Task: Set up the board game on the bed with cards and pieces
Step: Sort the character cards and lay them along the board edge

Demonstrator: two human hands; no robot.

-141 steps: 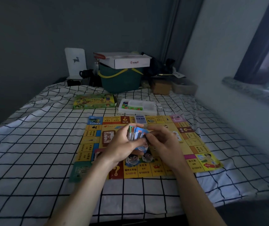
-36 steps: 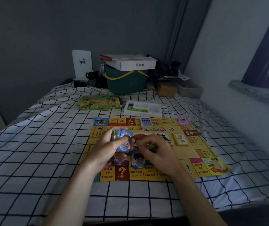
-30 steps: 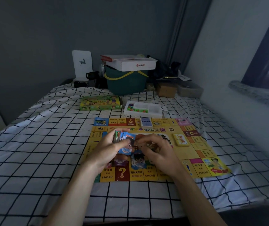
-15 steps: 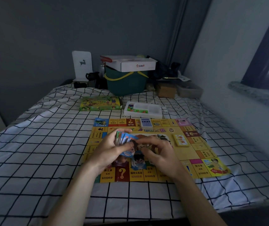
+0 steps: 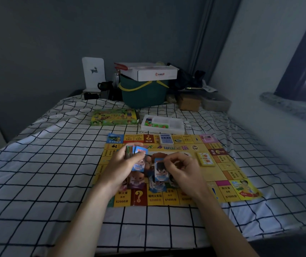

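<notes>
The left hand (image 5: 119, 166) holds a stack of cards (image 5: 135, 154). The right hand (image 5: 182, 170) pinches one card (image 5: 160, 169) over the game board (image 5: 228, 175).

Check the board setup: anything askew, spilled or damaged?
Nothing spilled or damaged. The character cards dealt onto the game board overlap loosely rather than squarely. The blue deck and yellow deck sit tidy.

The bed (image 5: 37, 173) wore a white sheet crossed by a black grid. A yellow game board (image 5: 228, 175) lay flat on it near the front edge. Beyond the board sat a green game box (image 5: 114, 117) and, just to its right, a white compartment tray (image 5: 163, 123). A dark green basket (image 5: 144, 93) stood at the far end
</notes>
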